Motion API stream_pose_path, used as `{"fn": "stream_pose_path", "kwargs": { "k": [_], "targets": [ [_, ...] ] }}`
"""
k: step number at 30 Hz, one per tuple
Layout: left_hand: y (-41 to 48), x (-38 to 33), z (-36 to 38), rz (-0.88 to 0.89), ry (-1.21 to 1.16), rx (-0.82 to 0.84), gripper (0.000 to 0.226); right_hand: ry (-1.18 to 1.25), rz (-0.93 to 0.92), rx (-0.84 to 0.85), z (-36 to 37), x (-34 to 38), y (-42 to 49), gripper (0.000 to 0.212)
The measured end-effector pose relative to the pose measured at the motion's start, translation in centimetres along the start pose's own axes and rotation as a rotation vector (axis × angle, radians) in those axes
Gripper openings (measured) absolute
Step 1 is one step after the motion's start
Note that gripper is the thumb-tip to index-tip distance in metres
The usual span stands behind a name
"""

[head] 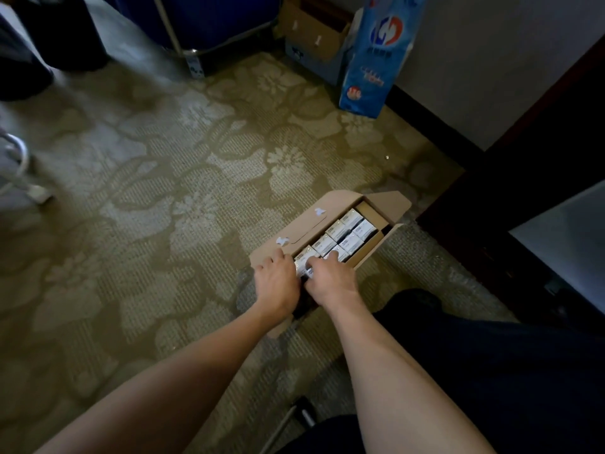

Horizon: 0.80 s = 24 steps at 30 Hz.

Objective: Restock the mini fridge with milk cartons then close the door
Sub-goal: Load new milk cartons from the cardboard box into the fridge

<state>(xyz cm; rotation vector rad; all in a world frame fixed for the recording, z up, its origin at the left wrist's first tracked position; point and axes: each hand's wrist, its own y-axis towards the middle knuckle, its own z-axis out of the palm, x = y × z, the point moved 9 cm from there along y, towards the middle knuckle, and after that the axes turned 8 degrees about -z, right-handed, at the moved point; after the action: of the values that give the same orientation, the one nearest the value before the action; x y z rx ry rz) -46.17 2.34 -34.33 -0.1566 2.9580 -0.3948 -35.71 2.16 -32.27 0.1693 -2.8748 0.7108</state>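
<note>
Crouched low, the person reaches both arms toward 5 o'clock. The left hand [278, 283] and right hand [334, 280] are curled from either side round the nearest carton [303, 269], at the near end of an open cardboard box [294, 232] on the carpet [147, 198]. The other milk cartons [350, 232] sit packed in two tight rows beyond. I'd ease the carton straight up, since its neighbours look wedged tight. Their labels are too small to read. At 3 o'clock a dark cabinet [491, 224] may house the fridge, though I can't tell. Far off at 1 o'clock stands a blue bag [376, 60] with a red-and-blue round logo, its lettering illegible.
</note>
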Motion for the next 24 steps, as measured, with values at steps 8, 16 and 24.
{"fn": "stream_pose_path", "kwargs": {
  "k": [8, 16, 24],
  "targets": [
    [-1.5, 0.8, -5.8, 0.045, -0.216, -0.068, 0.026, 0.194, -0.051, 0.0, -4.5, -0.2, -2.6, 0.045],
    [-4.1, -1.5, -12.1, 0.203, -0.324, -0.06, 0.023, -0.057, -0.138, -0.246, -12.6, -1.6, -8.4, 0.026],
    [-6.5, -11.2, -20.1, 0.501, -0.347, -0.138, 0.035, 0.031, -0.037, -0.435, -21.6, -7.2, -14.7, 0.022]
  ]
}}
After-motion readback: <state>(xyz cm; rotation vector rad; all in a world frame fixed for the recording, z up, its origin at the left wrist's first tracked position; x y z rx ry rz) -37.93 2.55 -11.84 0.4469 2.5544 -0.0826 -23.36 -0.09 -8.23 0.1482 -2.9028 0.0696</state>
